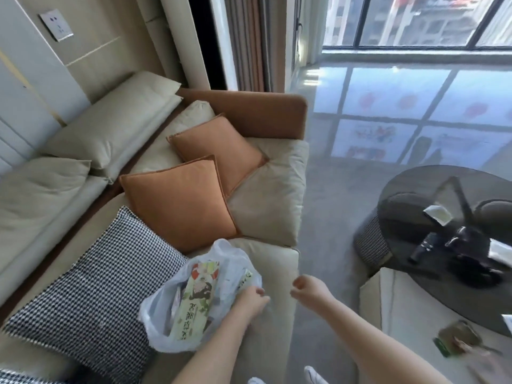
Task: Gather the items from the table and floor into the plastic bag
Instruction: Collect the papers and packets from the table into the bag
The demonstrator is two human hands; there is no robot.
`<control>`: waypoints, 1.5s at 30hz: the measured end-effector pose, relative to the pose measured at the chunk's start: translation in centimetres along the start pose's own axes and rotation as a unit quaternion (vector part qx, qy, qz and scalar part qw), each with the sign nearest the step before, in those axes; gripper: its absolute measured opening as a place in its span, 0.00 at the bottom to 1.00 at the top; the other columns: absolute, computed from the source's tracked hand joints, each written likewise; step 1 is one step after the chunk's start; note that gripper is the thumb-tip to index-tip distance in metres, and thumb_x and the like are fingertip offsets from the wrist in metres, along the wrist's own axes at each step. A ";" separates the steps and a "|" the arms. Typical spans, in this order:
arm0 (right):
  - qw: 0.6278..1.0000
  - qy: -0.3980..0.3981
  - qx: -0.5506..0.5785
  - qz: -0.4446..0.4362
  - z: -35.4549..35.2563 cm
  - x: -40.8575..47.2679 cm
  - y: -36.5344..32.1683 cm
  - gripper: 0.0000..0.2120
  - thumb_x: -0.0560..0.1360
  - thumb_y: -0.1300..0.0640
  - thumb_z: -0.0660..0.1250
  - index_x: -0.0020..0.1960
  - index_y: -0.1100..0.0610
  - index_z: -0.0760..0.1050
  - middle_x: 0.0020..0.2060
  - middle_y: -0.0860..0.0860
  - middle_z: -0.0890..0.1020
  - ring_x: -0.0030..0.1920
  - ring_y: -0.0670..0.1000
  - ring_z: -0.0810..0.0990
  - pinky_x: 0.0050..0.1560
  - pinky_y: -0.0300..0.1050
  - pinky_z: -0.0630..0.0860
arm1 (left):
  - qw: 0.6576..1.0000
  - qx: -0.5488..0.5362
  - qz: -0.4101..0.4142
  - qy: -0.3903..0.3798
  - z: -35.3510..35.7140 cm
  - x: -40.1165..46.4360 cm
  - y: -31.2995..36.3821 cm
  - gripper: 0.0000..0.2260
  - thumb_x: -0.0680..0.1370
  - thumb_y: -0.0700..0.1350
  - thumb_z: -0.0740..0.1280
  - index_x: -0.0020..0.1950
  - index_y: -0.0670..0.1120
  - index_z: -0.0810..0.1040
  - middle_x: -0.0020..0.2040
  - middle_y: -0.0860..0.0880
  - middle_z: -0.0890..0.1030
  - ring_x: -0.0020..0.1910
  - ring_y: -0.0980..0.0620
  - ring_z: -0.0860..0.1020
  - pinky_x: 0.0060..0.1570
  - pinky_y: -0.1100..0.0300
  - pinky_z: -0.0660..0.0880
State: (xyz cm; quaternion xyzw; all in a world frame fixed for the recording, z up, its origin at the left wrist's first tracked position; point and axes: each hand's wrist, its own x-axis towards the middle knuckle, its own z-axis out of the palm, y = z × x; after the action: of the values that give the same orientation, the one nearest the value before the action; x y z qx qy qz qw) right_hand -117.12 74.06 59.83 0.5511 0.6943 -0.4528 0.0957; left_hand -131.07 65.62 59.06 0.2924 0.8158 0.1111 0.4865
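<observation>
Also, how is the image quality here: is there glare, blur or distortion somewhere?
Head view: strong daylight from the window makes a bright reflection on the glossy floor; the wide lens bends the wall and sofa lines; the packets on the low table at the bottom right are blurred; the plastic bag and left hand are fairly sharp.

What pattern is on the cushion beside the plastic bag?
Black-and-white houndstooth cushion, touching the plastic bag; head view.
</observation>
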 end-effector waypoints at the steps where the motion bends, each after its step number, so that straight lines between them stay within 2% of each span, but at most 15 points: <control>1: 1.000 0.007 -0.010 -0.001 -0.8 -0.7 1.7 0.13 0.74 0.55 0.63 0.55 0.58 0.78 0.53 0.54 0.81 0.56 0.53 0.79 0.42 0.38 0.67 | 1.000 0.010 0.010 -0.006 1.6 -0.2 1.2 0.19 0.78 0.47 0.64 0.67 0.43 0.72 0.64 0.46 0.76 0.63 0.47 0.75 0.61 0.61 0.70; 3: 1.000 0.019 -0.009 0.013 -2.3 -2.2 5.0 0.12 0.74 0.55 0.62 0.53 0.59 0.78 0.48 0.54 0.82 0.52 0.54 0.80 0.43 0.40 0.71 | 0.999 0.031 0.032 -0.022 4.9 -0.5 3.4 0.18 0.77 0.47 0.65 0.65 0.42 0.74 0.61 0.44 0.79 0.60 0.44 0.78 0.58 0.58 0.74; 5: 0.999 0.032 0.000 0.026 -3.8 -3.9 8.3 0.13 0.74 0.55 0.62 0.54 0.60 0.78 0.51 0.54 0.82 0.53 0.54 0.80 0.50 0.43 0.75 | 0.996 0.050 0.055 -0.042 8.1 -1.3 5.9 0.17 0.77 0.47 0.64 0.63 0.41 0.74 0.60 0.43 0.79 0.59 0.43 0.78 0.54 0.58 0.74; 7: 0.998 0.048 0.006 0.036 -5.1 -5.3 11.8 0.14 0.74 0.55 0.61 0.55 0.59 0.78 0.53 0.54 0.82 0.54 0.54 0.79 0.53 0.45 0.76 | 0.993 0.074 0.078 -0.057 11.3 -1.9 8.2 0.16 0.77 0.49 0.64 0.62 0.42 0.75 0.59 0.44 0.80 0.58 0.44 0.78 0.52 0.60 0.74; 10: 0.995 0.065 0.024 0.065 -6.8 -7.0 17.3 0.13 0.74 0.53 0.61 0.53 0.57 0.79 0.52 0.53 0.82 0.54 0.54 0.79 0.54 0.46 0.77 | 0.985 0.115 0.107 -0.072 16.0 -2.7 11.3 0.15 0.76 0.50 0.65 0.60 0.43 0.78 0.59 0.45 0.81 0.57 0.45 0.80 0.56 0.57 0.75; 14: 0.988 0.102 0.071 0.092 -9.4 -8.8 23.8 0.13 0.77 0.54 0.62 0.57 0.57 0.77 0.56 0.54 0.81 0.58 0.53 0.78 0.57 0.44 0.74 | 0.968 0.178 0.156 -0.087 21.4 -3.9 15.5 0.15 0.77 0.52 0.65 0.60 0.46 0.79 0.58 0.48 0.82 0.55 0.48 0.81 0.54 0.62 0.73; 18: 0.970 0.145 0.139 0.140 -11.4 -9.9 30.2 0.14 0.78 0.53 0.62 0.60 0.58 0.76 0.58 0.53 0.80 0.59 0.53 0.77 0.55 0.39 0.71 | 0.952 0.214 0.186 -0.118 26.5 -4.2 18.9 0.15 0.78 0.52 0.64 0.60 0.46 0.78 0.58 0.49 0.81 0.55 0.49 0.81 0.54 0.62 0.73; 26: 0.914 0.200 0.253 0.247 -12.4 -11.2 41.6 0.10 0.76 0.53 0.63 0.55 0.55 0.77 0.54 0.52 0.82 0.54 0.53 0.78 0.51 0.41 0.72 | 0.917 0.292 0.212 -0.171 36.7 -2.0 23.4 0.15 0.78 0.54 0.62 0.58 0.46 0.79 0.54 0.48 0.82 0.51 0.49 0.81 0.53 0.59 0.75; 34: 0.859 0.204 0.341 0.324 -10.0 -7.1 51.3 0.12 0.76 0.53 0.64 0.57 0.55 0.76 0.54 0.51 0.81 0.55 0.51 0.78 0.53 0.40 0.72 | 0.889 0.348 0.199 -0.219 46.9 5.5 24.8 0.15 0.79 0.54 0.61 0.60 0.47 0.78 0.56 0.49 0.81 0.55 0.50 0.79 0.56 0.56 0.76; 37: 0.842 0.206 0.362 0.344 -9.1 -4.4 54.3 0.12 0.76 0.53 0.64 0.58 0.55 0.76 0.55 0.51 0.81 0.56 0.51 0.78 0.54 0.40 0.72 | 0.885 0.359 0.203 -0.218 50.3 8.9 24.9 0.15 0.79 0.53 0.61 0.60 0.47 0.78 0.57 0.50 0.81 0.55 0.51 0.78 0.55 0.59 0.75; 40: 0.827 0.211 0.381 0.355 -8.1 -1.5 56.9 0.14 0.75 0.54 0.65 0.60 0.55 0.76 0.57 0.52 0.80 0.57 0.51 0.77 0.53 0.38 0.70 | 0.874 0.379 0.227 -0.204 53.7 12.5 25.0 0.13 0.78 0.52 0.62 0.59 0.48 0.78 0.56 0.49 0.80 0.55 0.50 0.78 0.55 0.57 0.75; 45: 0.834 0.215 0.365 0.354 -6.4 3.2 61.0 0.20 0.74 0.53 0.67 0.65 0.55 0.72 0.63 0.52 0.74 0.61 0.52 0.75 0.57 0.39 0.69 | 0.817 0.447 0.306 -0.198 59.2 17.5 25.4 0.12 0.77 0.49 0.63 0.59 0.50 0.79 0.56 0.45 0.76 0.59 0.43 0.73 0.57 0.56 0.72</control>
State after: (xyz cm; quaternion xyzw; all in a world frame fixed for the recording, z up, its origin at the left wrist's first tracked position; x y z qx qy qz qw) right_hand -64.05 79.90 29.55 0.8375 0.2389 -0.4789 -0.1105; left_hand -77.07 90.20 28.38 0.7283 0.5300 -0.1832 0.3938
